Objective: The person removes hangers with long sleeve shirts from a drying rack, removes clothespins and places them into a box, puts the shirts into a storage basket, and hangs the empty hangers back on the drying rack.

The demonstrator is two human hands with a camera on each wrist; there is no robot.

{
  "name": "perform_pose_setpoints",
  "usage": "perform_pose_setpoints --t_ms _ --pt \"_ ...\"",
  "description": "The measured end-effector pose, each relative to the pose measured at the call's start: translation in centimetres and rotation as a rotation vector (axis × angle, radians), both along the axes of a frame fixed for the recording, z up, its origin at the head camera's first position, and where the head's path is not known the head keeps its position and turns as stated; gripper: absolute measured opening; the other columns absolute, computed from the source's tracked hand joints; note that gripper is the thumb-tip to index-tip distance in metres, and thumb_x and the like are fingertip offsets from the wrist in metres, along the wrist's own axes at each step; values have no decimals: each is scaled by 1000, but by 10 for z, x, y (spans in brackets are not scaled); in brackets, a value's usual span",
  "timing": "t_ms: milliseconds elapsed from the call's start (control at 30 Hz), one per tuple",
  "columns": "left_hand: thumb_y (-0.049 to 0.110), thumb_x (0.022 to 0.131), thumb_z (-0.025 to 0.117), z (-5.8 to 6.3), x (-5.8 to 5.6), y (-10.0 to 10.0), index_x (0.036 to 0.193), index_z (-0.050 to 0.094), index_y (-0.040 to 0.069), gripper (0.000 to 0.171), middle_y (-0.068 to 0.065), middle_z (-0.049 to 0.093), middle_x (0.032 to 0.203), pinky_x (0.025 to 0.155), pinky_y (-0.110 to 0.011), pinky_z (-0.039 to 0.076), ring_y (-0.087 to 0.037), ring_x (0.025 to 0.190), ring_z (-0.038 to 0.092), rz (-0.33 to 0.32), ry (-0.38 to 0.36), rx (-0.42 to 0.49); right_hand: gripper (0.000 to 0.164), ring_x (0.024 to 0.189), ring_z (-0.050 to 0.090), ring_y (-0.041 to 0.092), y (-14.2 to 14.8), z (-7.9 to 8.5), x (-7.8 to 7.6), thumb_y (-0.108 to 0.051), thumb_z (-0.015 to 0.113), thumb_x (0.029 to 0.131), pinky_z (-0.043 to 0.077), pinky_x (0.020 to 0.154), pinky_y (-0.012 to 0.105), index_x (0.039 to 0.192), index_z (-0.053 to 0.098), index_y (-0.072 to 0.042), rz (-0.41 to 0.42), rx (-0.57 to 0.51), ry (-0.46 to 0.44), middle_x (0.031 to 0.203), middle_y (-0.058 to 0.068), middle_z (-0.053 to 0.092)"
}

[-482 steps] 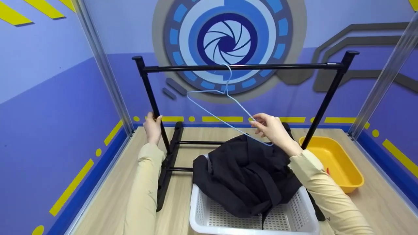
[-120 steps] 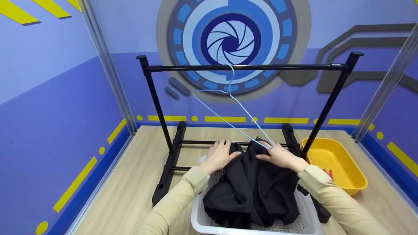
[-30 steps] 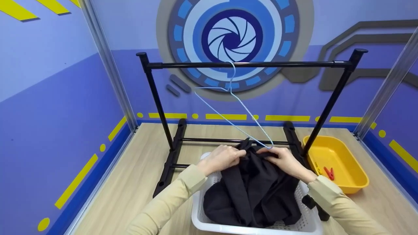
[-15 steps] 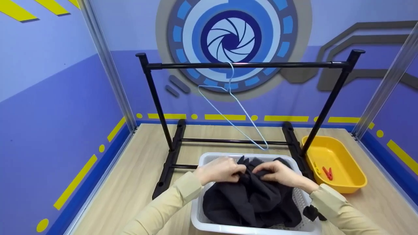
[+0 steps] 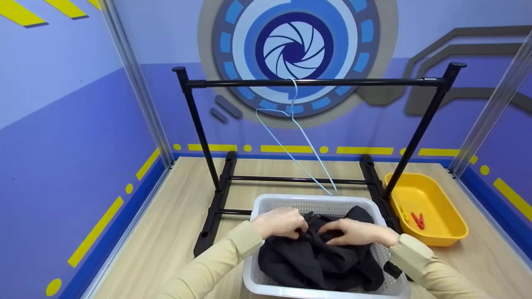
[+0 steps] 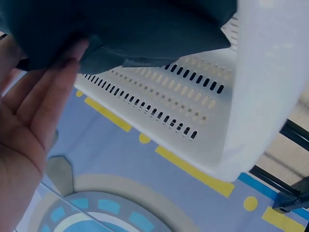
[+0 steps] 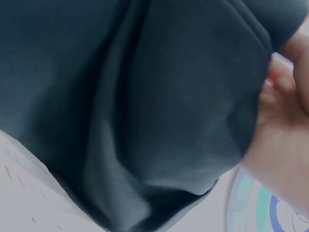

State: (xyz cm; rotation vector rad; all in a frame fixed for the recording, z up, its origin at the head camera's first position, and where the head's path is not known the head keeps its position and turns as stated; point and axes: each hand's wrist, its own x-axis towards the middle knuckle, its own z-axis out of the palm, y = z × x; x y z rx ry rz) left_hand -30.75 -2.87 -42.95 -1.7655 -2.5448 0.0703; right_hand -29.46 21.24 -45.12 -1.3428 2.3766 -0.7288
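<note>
A crumpled black garment (image 5: 320, 261) lies in the white perforated basket (image 5: 266, 286); its kind does not show. My left hand (image 5: 282, 222) grips its upper left part, and in the left wrist view this hand's fingers (image 6: 53, 87) bend up into the dark cloth. Just to the right, my right hand (image 5: 353, 231) holds a fold between thumb and fingers, the tips partly buried in fabric. The right wrist view is mostly filled by the cloth (image 7: 183, 96). Behind both hands a light blue wire hanger (image 5: 314, 149) hangs aslant from the rack's bar, its low corner close over the basket's back rim.
The black clothes rack (image 5: 353, 82) stands across the table (image 5: 153, 232), its feet on either side of the basket. At right is a yellow tray (image 5: 436, 199) holding a red clothespin (image 5: 418, 220) and a yellow clothespin (image 5: 404, 214). Patterned walls enclose the table.
Earlier my right hand held the hanger and my left was at the rack's post. Over the last second both hands lowered the garment from the hanger's corner into the basket; the hanger's low corner shifted left.
</note>
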Motion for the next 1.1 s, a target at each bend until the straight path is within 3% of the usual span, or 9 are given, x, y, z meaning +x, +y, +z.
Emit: perform_pose_setpoints --t_ms 233,433,633,867,1000,1100 --pt "12 70 72 -11 6 8 82 71 19 14 11 61 74 60 -17 41 -7 67 54 59 -31 -105 57 116 41 19 -3 -1 8 -46 58 84 32 92 35 128 48 -10 -65 203 -120 127 5 46" --pt "12 73 70 -14 11 12 91 71 22 20 11 63 81 62 -18 41 -6 71 56 145 -135 -169 60 115 40 19 -7 -4 11 -46 60 83 32 92 35 128 47 -10 -48 242 -110 127 6 45" --pt "12 77 68 -10 8 4 104 69 24 29 9 62 93 70 -17 40 -5 83 54 134 -169 -94 55 110 45 20 -3 -3 8 -45 61 83 35 89 36 124 53 -9 -18 139 -11 120 5 51" --pt "31 81 67 -2 3 -6 135 42 28 59 1 60 105 69 -24 43 -11 84 56 141 -136 26 49 109 47 22 5 7 3 -37 66 82 36 89 39 122 55 -12 -20 -39 143 121 8 51" --pt "44 83 60 2 0 -10 135 42 24 59 -1 61 101 66 -25 44 -11 77 57 172 -151 120 53 103 51 27 10 14 0 -35 65 83 41 82 42 126 50 -8 -96 -115 81 124 12 48" --pt "51 85 55 3 -2 -13 129 48 18 56 -1 60 98 64 -25 44 -10 74 55 177 -94 193 58 99 54 32 14 18 -1 -33 64 84 44 79 44 129 46 -2 -177 -179 25 125 16 47"
